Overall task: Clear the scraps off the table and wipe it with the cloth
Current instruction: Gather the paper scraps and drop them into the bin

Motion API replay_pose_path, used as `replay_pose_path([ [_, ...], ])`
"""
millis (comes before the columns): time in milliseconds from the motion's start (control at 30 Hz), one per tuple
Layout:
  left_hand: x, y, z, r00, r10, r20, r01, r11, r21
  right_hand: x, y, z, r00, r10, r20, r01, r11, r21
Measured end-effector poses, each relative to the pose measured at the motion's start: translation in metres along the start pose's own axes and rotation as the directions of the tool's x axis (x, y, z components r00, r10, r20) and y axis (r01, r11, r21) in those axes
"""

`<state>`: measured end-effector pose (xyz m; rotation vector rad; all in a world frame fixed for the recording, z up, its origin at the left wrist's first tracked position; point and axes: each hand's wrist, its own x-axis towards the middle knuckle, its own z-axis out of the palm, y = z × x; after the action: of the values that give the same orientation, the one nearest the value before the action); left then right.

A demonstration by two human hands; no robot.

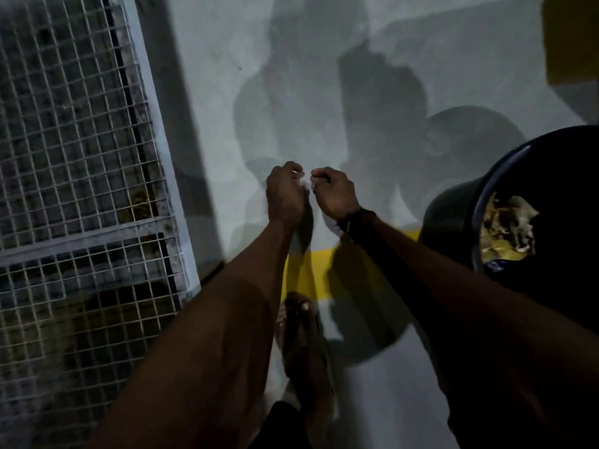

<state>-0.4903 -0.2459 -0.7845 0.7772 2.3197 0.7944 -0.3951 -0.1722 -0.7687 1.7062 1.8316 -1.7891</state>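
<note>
My left hand [285, 196] and my right hand [334, 196] are held close together over the grey floor, fingers curled. Both grip a small pale cloth [305, 182] that shows between the knuckles. More of this pale cloth seems to hang below my right wrist, mostly hidden by the hands. At the right edge stands a black bucket [453, 222] with yellowish-brown scraps [507, 225] inside it. No table is in view.
A metal mesh grate [81, 189] in a grey frame covers the left side. A yellow stripe [311, 273] crosses the floor under my arms. My bare foot [304, 345] stands below the hands. A yellow block [570, 37] sits at the top right.
</note>
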Motion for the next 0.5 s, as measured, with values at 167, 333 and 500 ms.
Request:
replay_pose_path([
  [167, -0.009, -0.028, 0.008, 0.99, 0.14, 0.008, -0.14, 0.989, 0.047, 0.013, 0.008, 0.018, 1.0, 0.0, -0.007, -0.001, 0.999, -0.043],
  [333, -0.006, -0.033, 0.012, 0.986, 0.163, -0.02, -0.162, 0.985, 0.058, 0.022, 0.019, 0.021, 1.0, -0.009, -0.025, 0.009, 1.0, 0.006],
  [500, -0.004, -0.029, 0.013, 0.987, 0.159, -0.04, -0.154, 0.982, 0.11, 0.028, 0.026, 0.024, 1.0, -0.017, 0.015, 0.016, 0.999, 0.048],
])
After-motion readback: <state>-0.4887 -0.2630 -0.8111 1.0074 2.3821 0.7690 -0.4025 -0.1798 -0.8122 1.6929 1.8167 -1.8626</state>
